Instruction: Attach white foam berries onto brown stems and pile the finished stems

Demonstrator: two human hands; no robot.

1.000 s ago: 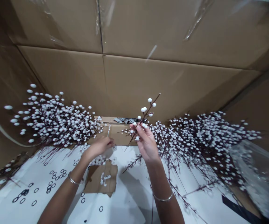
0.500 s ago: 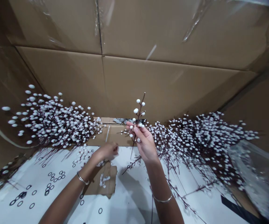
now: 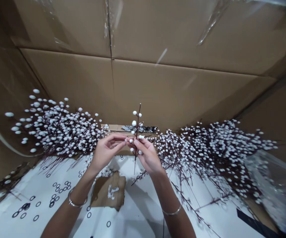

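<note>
A short brown twig with white berries (image 3: pixel 137 123) stands nearly upright in front of me. My right hand (image 3: pixel 150 158) pinches it around the middle between thumb and fingers. From the other side my left hand (image 3: pixel 105 150) reaches to the twig, its thumb and fingertips pinched around a small white berry (image 3: pixel 126 139) beside the stem. The fingertips of both hands nearly meet there. Below my left hand, loose white berries (image 3: pixel 106 172) lie by a torn piece of cardboard (image 3: pixel 119 195).
Heaps of berry twigs lie at left (image 3: pixel 66 132) and right (image 3: pixel 195 145). Small black rings (image 3: pixel 36 218) are scattered on the white table (image 3: pixel 133 215). A cardboard wall (image 3: pixel 182 89) rises behind, with a box of striped pieces (image 3: pixel 143 128) at its foot. Clear plastic (image 3: pixel 264 165) lies at right.
My left hand has risen from low over the table to the twig, its fingertips now at a berry there. My right hand has shifted slightly left with the twig.
</note>
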